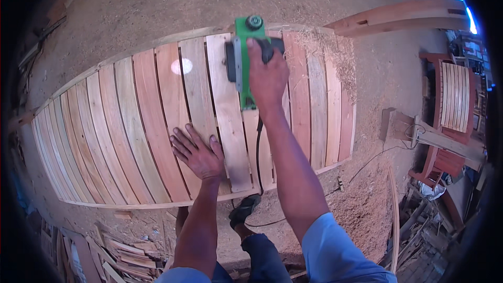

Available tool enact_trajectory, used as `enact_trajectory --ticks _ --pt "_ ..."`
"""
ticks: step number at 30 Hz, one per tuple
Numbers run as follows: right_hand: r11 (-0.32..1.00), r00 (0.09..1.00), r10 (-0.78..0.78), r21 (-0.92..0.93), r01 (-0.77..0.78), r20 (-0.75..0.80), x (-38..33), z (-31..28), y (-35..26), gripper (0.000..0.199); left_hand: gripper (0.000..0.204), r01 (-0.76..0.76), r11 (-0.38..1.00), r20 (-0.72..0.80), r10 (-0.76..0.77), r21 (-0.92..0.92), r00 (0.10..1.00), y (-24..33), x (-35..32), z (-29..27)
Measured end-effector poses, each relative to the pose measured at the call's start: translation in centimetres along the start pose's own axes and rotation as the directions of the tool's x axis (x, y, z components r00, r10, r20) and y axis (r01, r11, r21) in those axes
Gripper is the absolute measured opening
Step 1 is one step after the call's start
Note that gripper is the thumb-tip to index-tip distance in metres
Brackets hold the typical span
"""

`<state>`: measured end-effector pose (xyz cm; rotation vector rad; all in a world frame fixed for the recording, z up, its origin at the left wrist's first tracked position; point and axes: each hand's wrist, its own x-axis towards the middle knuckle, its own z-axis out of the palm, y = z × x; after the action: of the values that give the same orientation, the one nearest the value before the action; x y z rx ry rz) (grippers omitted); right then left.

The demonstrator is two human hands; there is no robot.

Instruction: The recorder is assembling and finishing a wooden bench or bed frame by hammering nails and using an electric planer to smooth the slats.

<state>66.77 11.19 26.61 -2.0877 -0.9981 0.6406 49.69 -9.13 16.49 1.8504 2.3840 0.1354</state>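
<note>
A long panel of wooden slats point(144, 94) lies in front of me, its boards side by side with narrow gaps. My right hand point(268, 76) is wrapped round the handle of a green electric planer point(242, 63), which sits on the slats near the panel's far edge. A black power cord point(258, 152) runs from the planer back over the near edge. My left hand point(199, 154) rests flat on the slats near the middle, fingers spread, holding nothing.
Wood shavings point(340, 55) cover the panel's far right corner and pile on the floor point(361, 204). A mortised timber point(408, 15) stretches off to the right. A slatted wooden chair point(455, 97) stands farther right. Scrap wood point(139, 257) lies at the lower left.
</note>
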Motion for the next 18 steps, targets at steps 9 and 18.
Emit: enact_trajectory --ticks 9,18 --pt "0.984 0.981 -0.174 -0.052 0.17 -0.086 3.3 0.7 -0.1 0.084 0.081 -0.055 0.996 -0.091 0.049 -0.066 0.995 0.6 -0.4 1.0" --pt "0.99 0.977 0.125 0.042 -0.135 0.172 -27.8 -13.5 12.6 0.051 0.081 -0.091 0.996 -0.174 0.093 0.018 0.98 -1.5 -0.8 2.7"
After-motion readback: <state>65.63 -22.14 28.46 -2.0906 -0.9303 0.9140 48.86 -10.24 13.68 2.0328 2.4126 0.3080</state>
